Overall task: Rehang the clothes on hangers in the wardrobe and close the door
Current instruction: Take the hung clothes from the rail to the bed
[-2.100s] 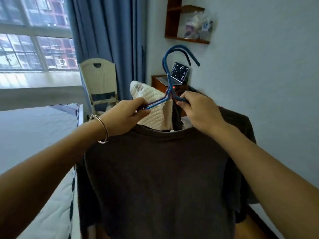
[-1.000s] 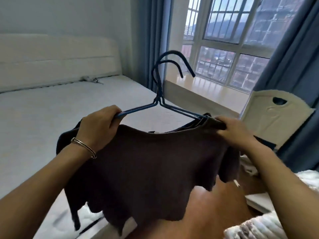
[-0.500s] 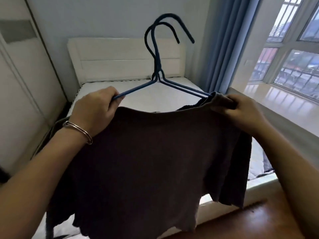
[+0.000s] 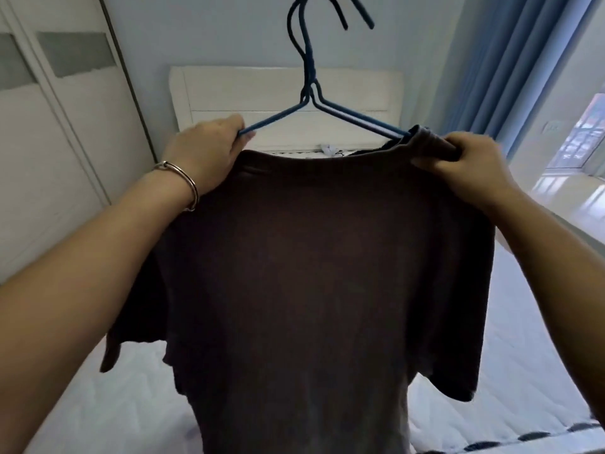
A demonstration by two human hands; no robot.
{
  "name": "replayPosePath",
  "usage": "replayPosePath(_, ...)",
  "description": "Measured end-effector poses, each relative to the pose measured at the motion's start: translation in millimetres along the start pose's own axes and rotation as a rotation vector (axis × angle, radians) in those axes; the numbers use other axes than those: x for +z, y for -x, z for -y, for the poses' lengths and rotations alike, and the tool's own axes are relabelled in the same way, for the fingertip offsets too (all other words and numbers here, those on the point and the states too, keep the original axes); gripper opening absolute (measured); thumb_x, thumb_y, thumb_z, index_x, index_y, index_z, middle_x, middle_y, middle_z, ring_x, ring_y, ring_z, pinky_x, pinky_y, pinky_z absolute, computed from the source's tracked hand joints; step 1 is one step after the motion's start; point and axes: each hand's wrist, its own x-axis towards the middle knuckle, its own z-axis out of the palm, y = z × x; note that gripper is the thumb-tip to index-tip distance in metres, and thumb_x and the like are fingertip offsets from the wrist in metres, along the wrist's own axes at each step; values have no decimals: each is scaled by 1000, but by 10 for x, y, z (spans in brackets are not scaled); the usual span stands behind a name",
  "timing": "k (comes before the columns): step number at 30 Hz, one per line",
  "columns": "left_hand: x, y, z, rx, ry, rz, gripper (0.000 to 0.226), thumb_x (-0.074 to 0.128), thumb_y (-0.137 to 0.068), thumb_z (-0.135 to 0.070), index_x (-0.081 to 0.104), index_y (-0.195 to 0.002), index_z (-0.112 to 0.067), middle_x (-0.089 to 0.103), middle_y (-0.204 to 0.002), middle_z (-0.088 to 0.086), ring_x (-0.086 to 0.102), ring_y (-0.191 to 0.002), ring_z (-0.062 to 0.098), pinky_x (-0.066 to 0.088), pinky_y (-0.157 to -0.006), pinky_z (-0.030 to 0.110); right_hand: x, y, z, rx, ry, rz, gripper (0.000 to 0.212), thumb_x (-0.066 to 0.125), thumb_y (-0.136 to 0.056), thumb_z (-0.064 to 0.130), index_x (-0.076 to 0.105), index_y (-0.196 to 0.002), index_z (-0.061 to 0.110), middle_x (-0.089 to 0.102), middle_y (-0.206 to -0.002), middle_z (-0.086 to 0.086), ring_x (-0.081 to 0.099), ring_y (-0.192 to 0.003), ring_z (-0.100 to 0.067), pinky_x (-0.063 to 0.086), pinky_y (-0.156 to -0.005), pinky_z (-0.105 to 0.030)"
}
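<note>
left hand: the left hand (image 4: 206, 152) is curled round the left arm of the blue hangers (image 4: 311, 77), with the shirt's shoulder caught under it; a bracelet (image 4: 183, 181) is worn on that wrist.
right hand: the right hand (image 4: 471, 165) is pinched on bunched neckline fabric, just where the hangers' right arm runs into the cloth.
shirt: the dark shirt (image 4: 311, 257) is stretched between the two hands and hangs below them, in front of the bed (image 4: 540, 339); bare wire is seen between the left hand and the twisted neck, so it is not yet seated evenly.
hooks: two hooks are seen above the hands, so two hangers are being carried as one.
just changed: the hands, close together at the hangers' neck two seconds ago, have been drawn apart to the ends of the arms, and the view has been swung past the window (image 4: 586, 136) to the headboard (image 4: 262, 90).
wardrobe: white wardrobe doors (image 4: 65, 142) are now brought into view beyond the left hand; the part shown looks closed.
meaning: the shirt is judged nearly dressed on the wire; hanging is expected next, with a door to be opened first and closed after.
</note>
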Motion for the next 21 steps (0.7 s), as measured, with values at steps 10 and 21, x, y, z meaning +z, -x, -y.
replayPosePath(10, 2695, -553, 437, -348, -156, 499, 39, 37, -95, -40, 59, -112, -13, 45, -117, 14, 50, -105, 34, 41, -87, 39, 2129, -1148, -1571, 181, 91, 388, 15, 64, -80, 36, 57, -83, 23, 62, -89, -7, 57, -89, -29, 37, -69, -30)
replayPosePath(21, 4897, -990, 821, -758, 313, 456, 44, 51, -91, -28, 47, -128, -5, 54, -128, 21, 49, -119, 35, 38, -98, 36, 4014, -1924, -2546, 313, 296, 293, 48, 54, -88, 31, 43, -131, 12, 46, -134, -14, 36, -127, -34, 31, -102, -45)
